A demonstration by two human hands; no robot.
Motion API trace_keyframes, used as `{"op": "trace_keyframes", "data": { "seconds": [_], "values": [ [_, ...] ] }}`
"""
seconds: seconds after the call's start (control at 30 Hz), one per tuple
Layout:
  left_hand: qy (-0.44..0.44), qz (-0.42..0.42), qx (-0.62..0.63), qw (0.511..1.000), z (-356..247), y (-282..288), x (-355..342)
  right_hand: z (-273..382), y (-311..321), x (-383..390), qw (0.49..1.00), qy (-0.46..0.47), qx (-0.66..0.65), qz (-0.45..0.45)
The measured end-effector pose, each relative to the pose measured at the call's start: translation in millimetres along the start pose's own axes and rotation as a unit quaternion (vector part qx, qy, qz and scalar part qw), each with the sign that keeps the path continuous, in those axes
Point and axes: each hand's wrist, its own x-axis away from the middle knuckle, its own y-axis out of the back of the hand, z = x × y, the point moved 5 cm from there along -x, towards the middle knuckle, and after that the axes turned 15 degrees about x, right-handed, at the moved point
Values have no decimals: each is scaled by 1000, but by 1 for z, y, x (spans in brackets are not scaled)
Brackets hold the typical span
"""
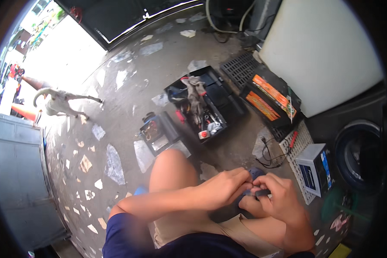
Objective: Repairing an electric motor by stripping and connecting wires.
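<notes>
Navy cloth of the wearer's shirt at 6 o'clock in the head view, soft and matte; beige shorts just above it, fabric creased. Bare knee toward 7 o'clock, blurred.

Hands meet between 4 and 5 o'clock. Left hand: fingers bunched, tips drawn to a narrow pinch; cannot tell whether anything sits inside. Right hand: fingers curled, thumb and forefinger on a small dark piece, stubby, smooth-looking; its kind unclear. Fingertips of both hands close together over blue-grey footwear.

Just above centre, toward 12: open toolbox, black, angular, plastic-looking; knitted grey gloves with red edging draped across tools. At 9, near centre: low grey box, contents jumbled.

At 2: black case with glossy orange labels, before a smooth off-white panel. Around 4: thin black cable, looped loosely; block-shaped grey battery on a pale perforated grate.

Floor dark grey, inlaid with jagged pale stone chips. White short-coated dog between 9 and 10.
</notes>
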Motion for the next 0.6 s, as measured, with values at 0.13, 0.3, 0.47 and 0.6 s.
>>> {"op": "trace_keyframes", "data": {
  "seconds": [0.13,0.3,0.47,0.6],
  "values": [
    [46,0,38,998,2,9,22,19,-17,-5,996,63,43,39],
    [123,106,-13,987,-9,18,44,24,-42,-12,987,110,3,113],
    [-25,169,-48,984,-32,22,76,50,-72,1,943,194,-219,159],
    [-167,152,-104,969,-42,29,83,62,-81,6,911,131,-341,194]
  ]
}}
